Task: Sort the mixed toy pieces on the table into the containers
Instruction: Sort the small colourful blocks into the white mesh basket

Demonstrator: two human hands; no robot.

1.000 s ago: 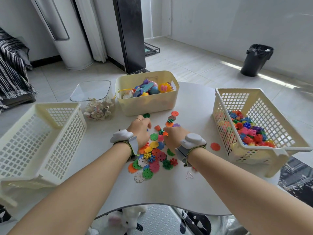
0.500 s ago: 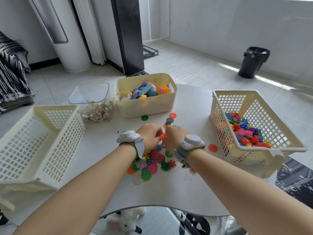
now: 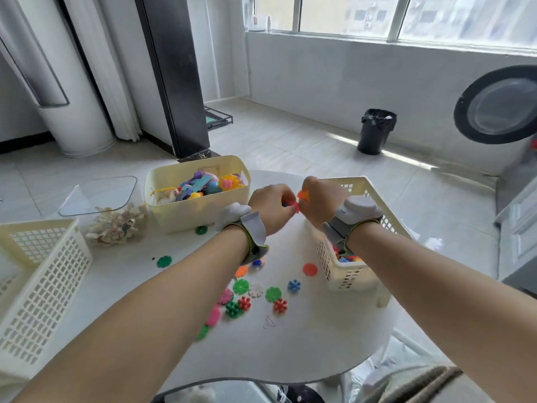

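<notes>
My left hand [image 3: 270, 207] pinches a red piece [image 3: 295, 207], my right hand [image 3: 318, 202] an orange piece [image 3: 302, 195], so I'd twist them apart gently over the basket [image 3: 356, 180].

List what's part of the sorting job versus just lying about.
Job: left hand pinching red piece, right hand pinching orange piece, loose toy pieces, solid tub, left basket, right basket.
Lying about: black bin, washer door, wire clip.

Bright daylight from the window [image 3: 406, 13] glares off the floor [image 3: 290, 141]; wide-angle bending at edges, slight blur.
</notes>
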